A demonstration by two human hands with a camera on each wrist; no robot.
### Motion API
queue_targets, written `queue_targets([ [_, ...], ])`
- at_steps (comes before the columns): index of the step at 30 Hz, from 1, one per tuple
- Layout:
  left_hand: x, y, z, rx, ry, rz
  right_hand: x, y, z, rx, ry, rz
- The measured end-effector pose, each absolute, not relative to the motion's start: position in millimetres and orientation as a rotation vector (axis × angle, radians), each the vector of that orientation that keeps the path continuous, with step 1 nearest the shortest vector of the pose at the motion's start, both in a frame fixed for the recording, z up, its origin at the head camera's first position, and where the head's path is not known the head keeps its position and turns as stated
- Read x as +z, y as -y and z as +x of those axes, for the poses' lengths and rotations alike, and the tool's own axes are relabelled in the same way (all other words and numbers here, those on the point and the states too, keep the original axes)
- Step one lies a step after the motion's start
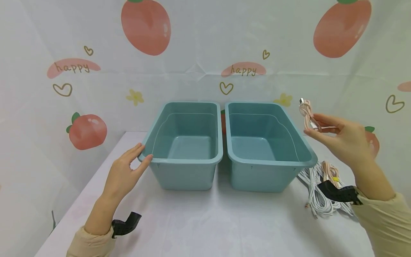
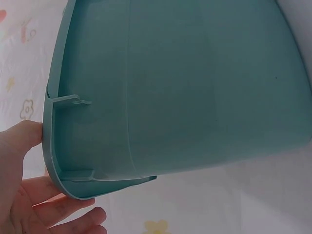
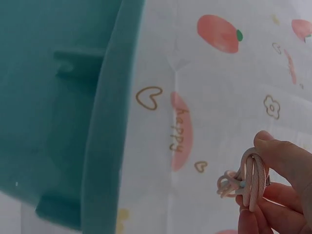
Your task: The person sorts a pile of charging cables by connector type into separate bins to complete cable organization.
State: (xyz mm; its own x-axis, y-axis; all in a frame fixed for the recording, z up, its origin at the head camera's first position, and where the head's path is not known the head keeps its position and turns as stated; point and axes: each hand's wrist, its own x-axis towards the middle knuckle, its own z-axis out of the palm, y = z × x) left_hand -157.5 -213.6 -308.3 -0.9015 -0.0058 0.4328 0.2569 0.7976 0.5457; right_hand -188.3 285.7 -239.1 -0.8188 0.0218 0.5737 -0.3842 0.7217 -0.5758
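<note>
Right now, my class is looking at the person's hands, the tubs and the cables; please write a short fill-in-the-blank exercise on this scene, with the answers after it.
1. On the white table stand ____ rectangular teal plastic tubs.
2. The person's left hand touches the rim of the tub on the ____.
3. The person's right hand holds a coiled pale-pink cable ____ (inside or outside) the tubs.
4. The bundled white cables lie beside the tub on the ____.

Missing words: two; left; outside; right.
</note>
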Motion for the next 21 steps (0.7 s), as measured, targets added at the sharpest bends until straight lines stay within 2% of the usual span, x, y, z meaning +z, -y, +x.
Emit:
queue_targets([
  [21, -308.3, 213.9, -157.4, -0.876, 2.567, -0.186, -218.8, -224.7, -214.8, 0.856, 2.319, 0.539],
])
